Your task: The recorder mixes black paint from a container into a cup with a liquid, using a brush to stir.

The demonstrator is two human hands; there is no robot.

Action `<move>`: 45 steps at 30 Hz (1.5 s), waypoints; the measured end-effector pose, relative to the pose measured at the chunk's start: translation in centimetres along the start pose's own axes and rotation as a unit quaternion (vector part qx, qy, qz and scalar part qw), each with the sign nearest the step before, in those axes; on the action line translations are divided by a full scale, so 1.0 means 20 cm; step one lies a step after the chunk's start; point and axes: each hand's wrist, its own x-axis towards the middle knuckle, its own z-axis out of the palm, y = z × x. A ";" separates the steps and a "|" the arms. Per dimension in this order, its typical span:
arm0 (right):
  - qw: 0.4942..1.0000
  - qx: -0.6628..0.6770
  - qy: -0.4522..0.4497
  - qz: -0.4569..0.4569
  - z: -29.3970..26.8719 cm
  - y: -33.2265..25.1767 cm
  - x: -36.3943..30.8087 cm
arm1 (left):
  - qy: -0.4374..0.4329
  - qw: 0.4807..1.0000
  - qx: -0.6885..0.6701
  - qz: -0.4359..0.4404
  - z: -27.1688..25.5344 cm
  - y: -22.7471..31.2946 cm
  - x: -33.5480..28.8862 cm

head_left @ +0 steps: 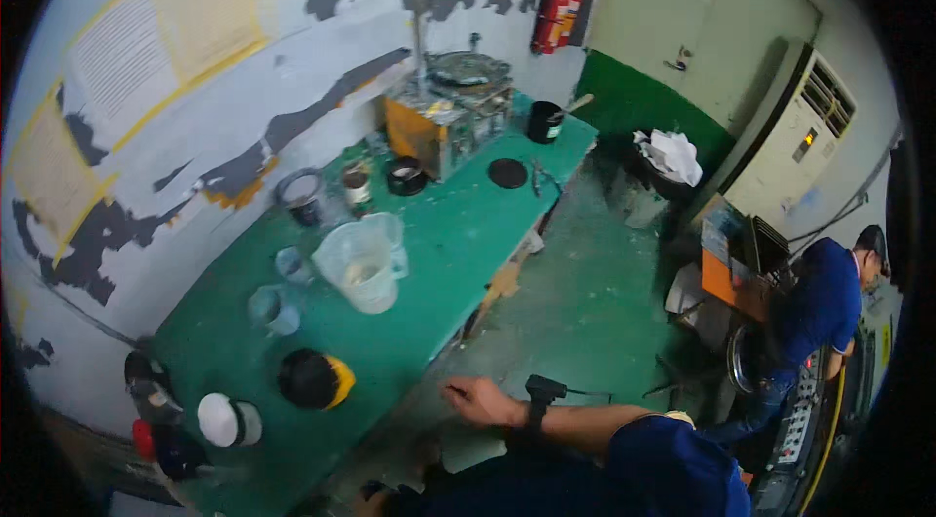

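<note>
My right hand [482, 402] is over the floor just beyond the front edge of the green table [429, 254]. Its fingers are curled in loosely, with nothing visible in them, and a black device is strapped to the wrist. At the bottom edge, a dim patch of skin looks like my left hand [376, 499]; its fingers are too dark to make out. Nearest on the table lies a black and yellow cap [317, 379]. Behind it stand a large translucent plastic jug [366, 268], a smaller jug [273, 310] and a small cup [292, 265].
A white cap [228, 420] lies at the table's near left. Tins [405, 176], a stained metal machine [448, 122] and a black pot [545, 122] stand further back. A full waste bin [643, 190] is on the floor. A person [817, 298] bends at a control panel [795, 419] on the right.
</note>
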 end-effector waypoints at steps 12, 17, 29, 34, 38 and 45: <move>0.982 0.043 0.186 0.007 -1.39 0.43 0.19 | -0.049 0.993 0.105 0.013 1.07 0.44 0.31; 0.935 0.048 0.348 -0.049 -2.03 0.54 0.40 | -0.074 0.988 0.125 -0.050 1.20 0.99 0.35; 0.903 0.193 0.377 0.071 -3.42 0.97 0.99 | -0.062 0.995 -0.016 -0.075 1.48 1.13 0.86; 0.909 0.225 0.317 0.151 -3.76 1.35 1.51 | 0.004 0.990 -0.042 -0.137 1.94 1.32 1.02; 0.912 0.256 0.270 0.171 -3.91 1.56 1.81 | 0.030 0.983 -0.060 -0.173 2.25 1.49 1.10; 0.924 0.225 0.219 0.220 -3.96 1.67 2.01 | 0.052 0.976 -0.088 -0.190 2.48 1.59 1.19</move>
